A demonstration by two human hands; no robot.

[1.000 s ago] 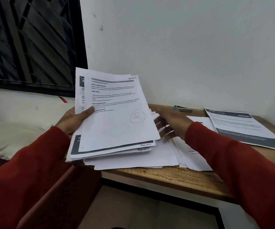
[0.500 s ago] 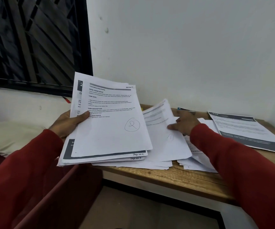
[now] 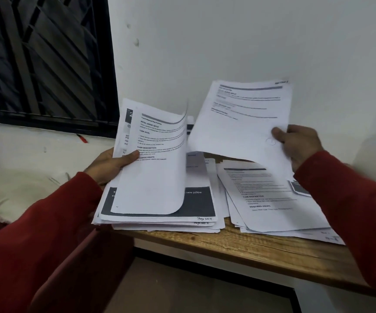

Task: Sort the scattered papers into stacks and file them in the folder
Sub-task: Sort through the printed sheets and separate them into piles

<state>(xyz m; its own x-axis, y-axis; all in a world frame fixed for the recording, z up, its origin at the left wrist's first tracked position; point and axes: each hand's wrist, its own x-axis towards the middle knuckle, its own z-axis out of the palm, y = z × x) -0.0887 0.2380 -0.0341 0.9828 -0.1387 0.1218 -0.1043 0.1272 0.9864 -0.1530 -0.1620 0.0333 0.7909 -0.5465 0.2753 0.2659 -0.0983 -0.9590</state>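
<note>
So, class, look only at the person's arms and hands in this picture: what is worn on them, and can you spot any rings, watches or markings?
Both arms are covered by long sleeves of plain dark red cloth, the left sleeve and the right sleeve, each ending at the wrist. The left hand and right hand are bare, without gloves. No ring, watch or marking shows on either.

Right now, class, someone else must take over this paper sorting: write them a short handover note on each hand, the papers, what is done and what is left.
Left hand: grips the gathered stack, thumb on the top page, whose right edge curls up.
Right hand: pinches a single sheet, lifted above the table.
Loose papers lie fanned on the table under the right arm, more beneath the stack.
Done: some pages gathered.
Left: place the lifted sheet, sort the rest, file them. No folder is in view.
</note>
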